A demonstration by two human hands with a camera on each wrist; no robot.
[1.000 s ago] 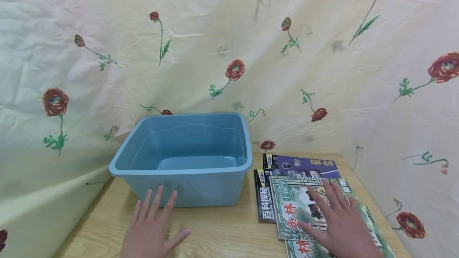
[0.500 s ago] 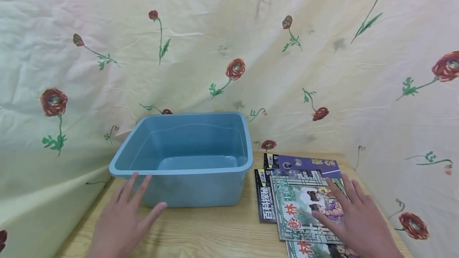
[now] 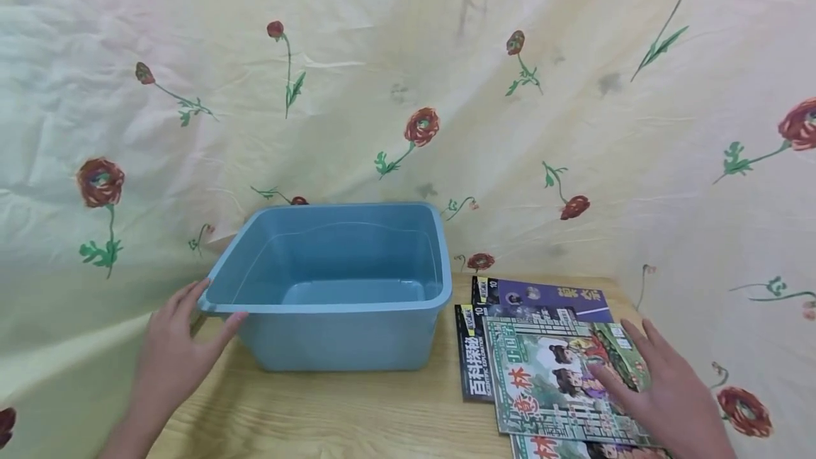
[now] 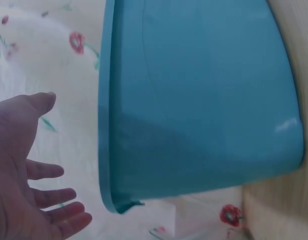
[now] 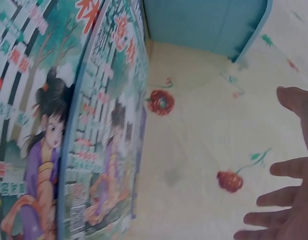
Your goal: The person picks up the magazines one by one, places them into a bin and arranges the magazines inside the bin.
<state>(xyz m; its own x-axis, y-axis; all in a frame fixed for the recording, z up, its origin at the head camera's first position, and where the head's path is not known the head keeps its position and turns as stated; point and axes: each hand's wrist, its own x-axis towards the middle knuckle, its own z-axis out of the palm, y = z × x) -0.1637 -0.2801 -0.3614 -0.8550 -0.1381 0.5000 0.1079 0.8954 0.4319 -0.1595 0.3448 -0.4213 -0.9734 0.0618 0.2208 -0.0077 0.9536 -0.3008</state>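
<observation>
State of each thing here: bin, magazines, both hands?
Blue bin: upright, empty, on the table.
Magazines: closed, overlapping, flat beside the bin.
Left hand: open, at the bin's left corner.
Right hand: open, fingers spread over the magazines.

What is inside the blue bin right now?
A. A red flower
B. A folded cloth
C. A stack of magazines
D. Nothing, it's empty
D: the head view shows the bare bottom of the bin, while the magazines lie on the table to its right.
</observation>
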